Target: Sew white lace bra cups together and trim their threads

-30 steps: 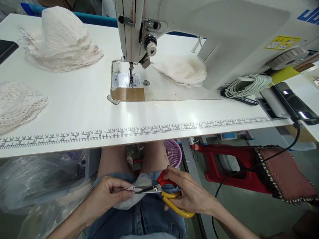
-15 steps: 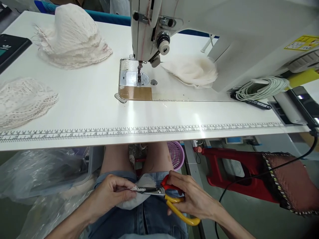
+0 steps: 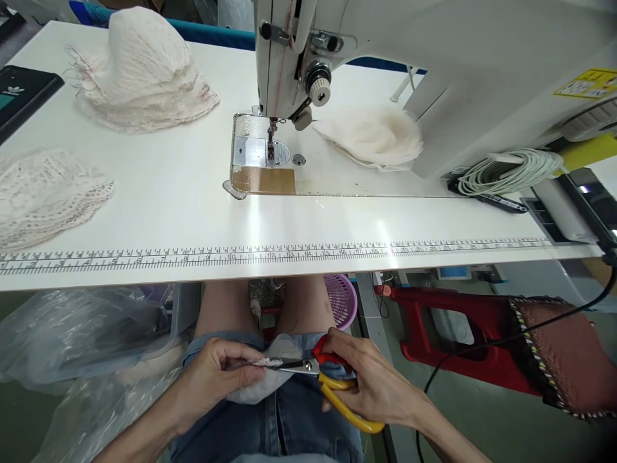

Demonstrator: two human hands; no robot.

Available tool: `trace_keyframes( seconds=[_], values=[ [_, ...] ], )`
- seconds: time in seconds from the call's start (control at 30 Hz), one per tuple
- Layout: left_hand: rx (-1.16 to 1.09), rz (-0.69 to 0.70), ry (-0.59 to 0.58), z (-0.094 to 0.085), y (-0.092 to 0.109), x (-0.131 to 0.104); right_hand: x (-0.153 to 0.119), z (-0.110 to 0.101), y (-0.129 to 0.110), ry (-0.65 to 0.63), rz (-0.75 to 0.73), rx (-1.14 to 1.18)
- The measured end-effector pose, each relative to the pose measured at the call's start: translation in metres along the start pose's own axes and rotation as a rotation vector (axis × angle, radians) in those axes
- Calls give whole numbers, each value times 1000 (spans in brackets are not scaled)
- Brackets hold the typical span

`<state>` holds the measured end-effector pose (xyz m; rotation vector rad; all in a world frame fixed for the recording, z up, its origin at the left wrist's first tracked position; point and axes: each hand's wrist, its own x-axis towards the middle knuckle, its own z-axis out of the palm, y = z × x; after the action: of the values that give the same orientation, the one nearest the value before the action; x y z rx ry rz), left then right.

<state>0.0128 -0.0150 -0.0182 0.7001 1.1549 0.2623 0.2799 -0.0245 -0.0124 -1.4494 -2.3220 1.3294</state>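
Note:
Over my lap, my left hand [image 3: 224,376] pinches the edge of a piece of thin white fabric [image 3: 255,390] between thumb and fingers. My right hand [image 3: 371,376] is wrapped round the red and yellow handles of a pair of scissors [image 3: 308,366]. The blades point left and lie at the fabric edge, close to my left fingertips. Part of the blade tips is hidden by the fabric, so I cannot tell whether they are cutting. The rest of the fabric hangs below the blades, against my denim shorts.
A sewing machine [image 3: 284,71] stands on the white table [image 3: 168,212], which has a ruler along its front edge. White fabric piles [image 3: 144,77] lie left, and cream pieces [image 3: 380,138] lie under the machine arm. A red stool [image 3: 463,347] stands right; plastic bags [image 3: 96,328] are lower left.
The scissors have shifted very slightly at the fabric edge. Both hands keep the same grips, and the whole view has moved a touch.

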Motion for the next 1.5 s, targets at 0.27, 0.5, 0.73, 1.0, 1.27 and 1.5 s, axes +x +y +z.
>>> trace_keyframes(
  seconds=[0.27, 0.5, 0.73, 1.0, 1.27, 1.5],
  values=[
    [44, -32, 0, 2, 7, 1, 3, -1, 4, -32, -19, 21],
    [18, -52, -24, 3, 10, 1, 2, 0, 7, -65, -72, 130],
    [26, -55, -39, 3, 11, 0, 1, 4, 9, -78, -60, 133],
    [73, -69, -38, 2, 12, 1, -1, 10, 15, -126, -41, 125],
    [98, -99, -30, 3, 9, 2, 1, 9, 12, -97, 2, 35],
    [133, -79, -50, 3, 6, 4, 3, 8, 10, -102, -5, 52]
  ],
)
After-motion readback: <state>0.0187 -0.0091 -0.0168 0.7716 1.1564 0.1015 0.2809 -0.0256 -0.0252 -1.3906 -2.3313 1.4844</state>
